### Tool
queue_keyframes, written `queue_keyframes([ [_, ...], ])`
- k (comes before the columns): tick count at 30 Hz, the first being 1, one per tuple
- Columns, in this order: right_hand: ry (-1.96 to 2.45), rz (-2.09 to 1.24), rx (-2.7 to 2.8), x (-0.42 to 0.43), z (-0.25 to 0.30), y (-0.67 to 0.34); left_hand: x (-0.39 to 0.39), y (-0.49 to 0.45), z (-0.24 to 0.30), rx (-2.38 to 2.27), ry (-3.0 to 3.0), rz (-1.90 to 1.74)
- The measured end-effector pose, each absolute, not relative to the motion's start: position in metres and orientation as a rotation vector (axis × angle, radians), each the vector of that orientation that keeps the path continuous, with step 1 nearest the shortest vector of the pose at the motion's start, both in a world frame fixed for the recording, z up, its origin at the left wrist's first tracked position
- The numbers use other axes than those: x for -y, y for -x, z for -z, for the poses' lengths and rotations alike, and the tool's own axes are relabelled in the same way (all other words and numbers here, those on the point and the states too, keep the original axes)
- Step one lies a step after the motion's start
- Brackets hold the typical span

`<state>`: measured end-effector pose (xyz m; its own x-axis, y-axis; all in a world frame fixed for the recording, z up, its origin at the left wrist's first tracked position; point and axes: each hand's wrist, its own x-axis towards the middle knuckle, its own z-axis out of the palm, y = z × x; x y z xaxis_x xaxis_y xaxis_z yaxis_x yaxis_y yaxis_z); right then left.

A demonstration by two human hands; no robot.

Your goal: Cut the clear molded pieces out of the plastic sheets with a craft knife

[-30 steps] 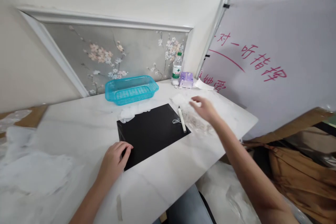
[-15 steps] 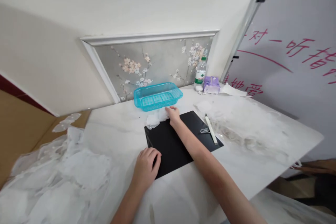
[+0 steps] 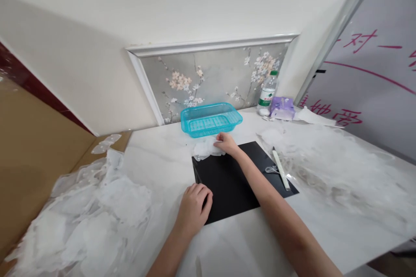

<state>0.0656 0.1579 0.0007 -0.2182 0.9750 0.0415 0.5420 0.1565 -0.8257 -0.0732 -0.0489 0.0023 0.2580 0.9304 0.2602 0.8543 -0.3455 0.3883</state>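
My right hand (image 3: pixel 226 143) reaches to the far edge of a black board (image 3: pixel 230 186). Its fingers are pinched on a thin white fabric piece (image 3: pixel 205 148) that lies between the board and a blue plastic basket (image 3: pixel 211 122). My left hand (image 3: pixel 195 205) rests at the board's near left edge, fingers loosely bent and the thumb apart, holding nothing. On the board's right side lie a white pen-like tool (image 3: pixel 281 169) with a dark tip and a small loop of clear thread (image 3: pixel 271 169).
A heap of white fabric pieces (image 3: pixel 94 216) lies at the left beside a cardboard box (image 3: pixel 39 151). More sheer white material (image 3: pixel 341 169) spreads over the table's right side. At the back stand a green-capped bottle (image 3: pixel 267 93) and a purple tissue pack (image 3: pixel 282 108).
The view has turned slightly left, so things sit further right. My right hand stays at the white fabric piece, more of which shows; my left hand stays at the board's edge.
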Motion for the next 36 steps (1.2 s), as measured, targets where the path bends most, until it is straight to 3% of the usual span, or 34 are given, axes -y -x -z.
queue_keyframes([
  [13, 1.461, -0.803, 1.973, -0.105, 0.003, -0.003, 0.051, 0.072, -0.003, -1.733, -2.339, -0.686],
  [25, 1.689, -1.300, 1.892, -0.153, -0.003, -0.006, 0.051, 0.072, -0.001, -1.734, -2.271, -0.689],
  [36, 1.780, -0.778, 1.447, -0.165, 0.016, -0.022, 0.053, 0.072, 0.001, -1.759, -2.272, -0.750],
])
